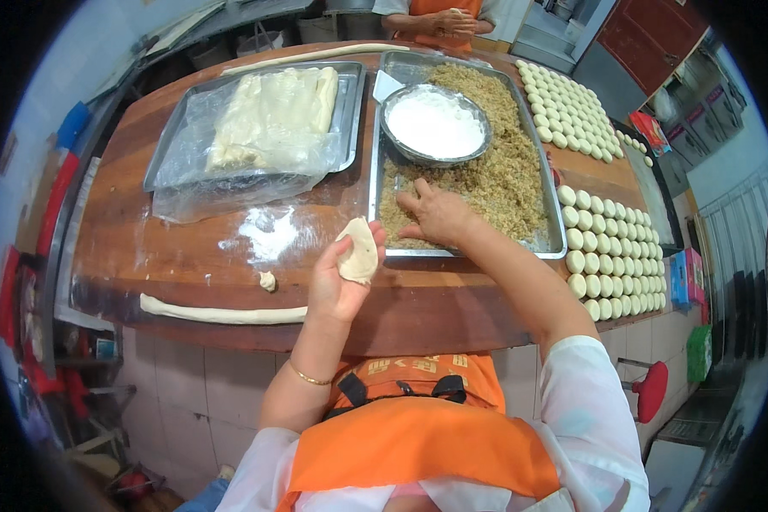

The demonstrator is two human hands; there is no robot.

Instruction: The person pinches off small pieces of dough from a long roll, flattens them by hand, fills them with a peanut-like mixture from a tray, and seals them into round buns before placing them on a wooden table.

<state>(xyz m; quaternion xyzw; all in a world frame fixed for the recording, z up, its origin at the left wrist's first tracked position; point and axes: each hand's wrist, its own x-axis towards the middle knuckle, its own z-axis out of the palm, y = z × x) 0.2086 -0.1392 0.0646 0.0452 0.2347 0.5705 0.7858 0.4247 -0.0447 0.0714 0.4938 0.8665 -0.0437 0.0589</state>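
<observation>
My left hand [341, 282] is closed around the edge of a flattened oval of pale dough [357, 253] over the front of the wooden table. My right hand [435, 213] dips into crumbly brown filling [508, 171] in a metal tray [555, 235], its fingers apart and curved, fingertips in the crumbs. A metal bowl of white powder [435, 124] stands in that tray, just beyond my right hand. A long dough roll [222, 311] lies along the front edge at left, with a small dough lump [267, 281] and scattered flour [268, 232] above it.
Plastic-covered dough [264, 119] fills a left tray [350, 111]; another roll [311, 53] lies behind. Small dough rounds stand in rows at back right [572, 111] and front right [610, 256]. A co-worker [435, 26] stands across the table [119, 247]. A red stool [651, 392] is at lower right.
</observation>
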